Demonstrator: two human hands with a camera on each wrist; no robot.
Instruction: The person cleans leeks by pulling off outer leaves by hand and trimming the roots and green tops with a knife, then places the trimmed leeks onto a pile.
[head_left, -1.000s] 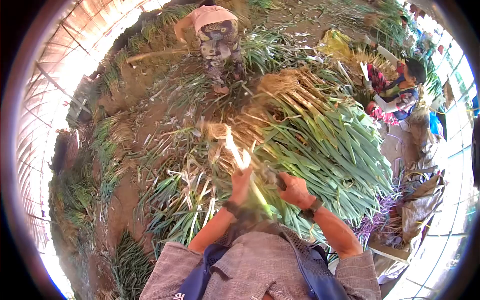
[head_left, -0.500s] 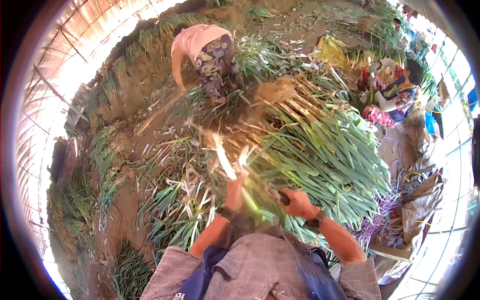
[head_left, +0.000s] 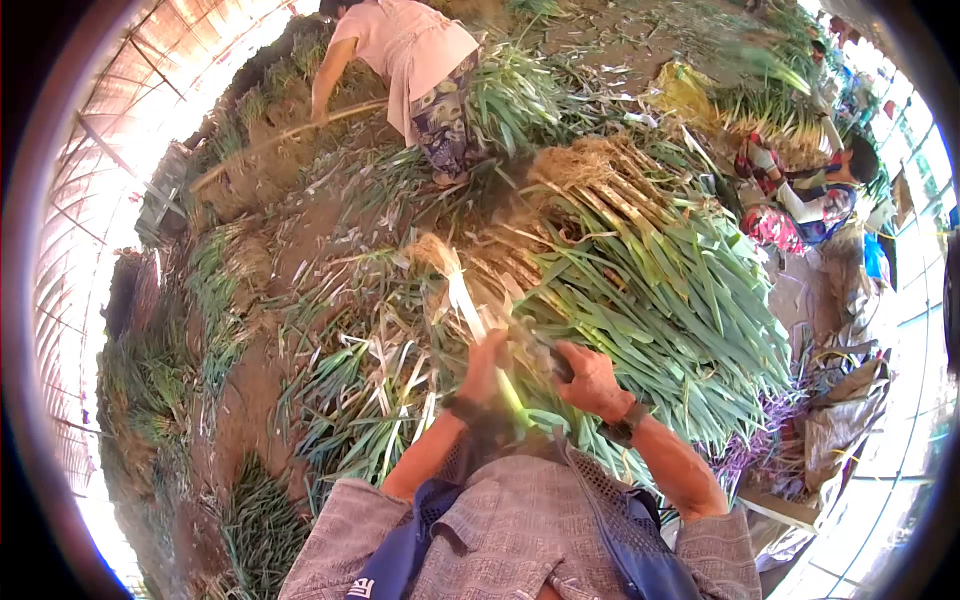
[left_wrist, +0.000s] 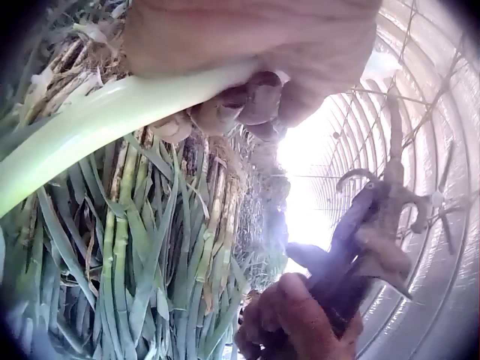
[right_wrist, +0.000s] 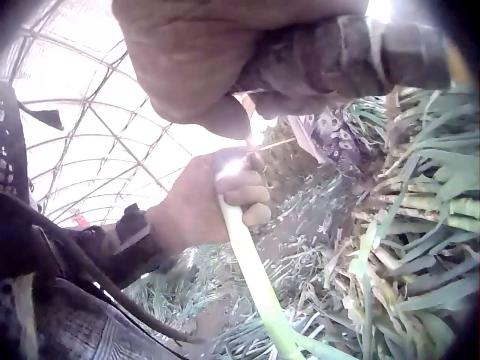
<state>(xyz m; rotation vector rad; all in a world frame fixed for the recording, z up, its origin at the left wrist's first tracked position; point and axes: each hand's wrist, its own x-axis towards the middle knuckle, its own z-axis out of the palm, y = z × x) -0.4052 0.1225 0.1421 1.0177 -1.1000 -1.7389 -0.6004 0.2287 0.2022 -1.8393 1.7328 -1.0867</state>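
My left hand [head_left: 485, 365] grips one long stalk [head_left: 464, 300], white with shaggy roots at its upper end and green leaves toward my body. In the left wrist view the fingers of the left hand [left_wrist: 255, 45] curl round the pale stalk [left_wrist: 112, 116]. Just to the right, my right hand [head_left: 592, 382] holds a dark tool. The right wrist view shows the right hand [right_wrist: 191, 60] closed on its wrapped handle [right_wrist: 330, 61], above the left hand [right_wrist: 214, 196] and stalk [right_wrist: 256, 277]. The tool's working end is unclear.
A large pile of leafy stalks [head_left: 660, 290] lies in front and to the right. Loose leaves [head_left: 370, 410] cover the ground at left. A person in a pink top [head_left: 420, 60] bends over ahead with a long pole; another person [head_left: 820, 195] sits at right.
The rooted end of the stalk has swung slightly up and right, and the hands have shifted a little. The person in pink has moved right, lifting the pole; the seated person has leaned right.
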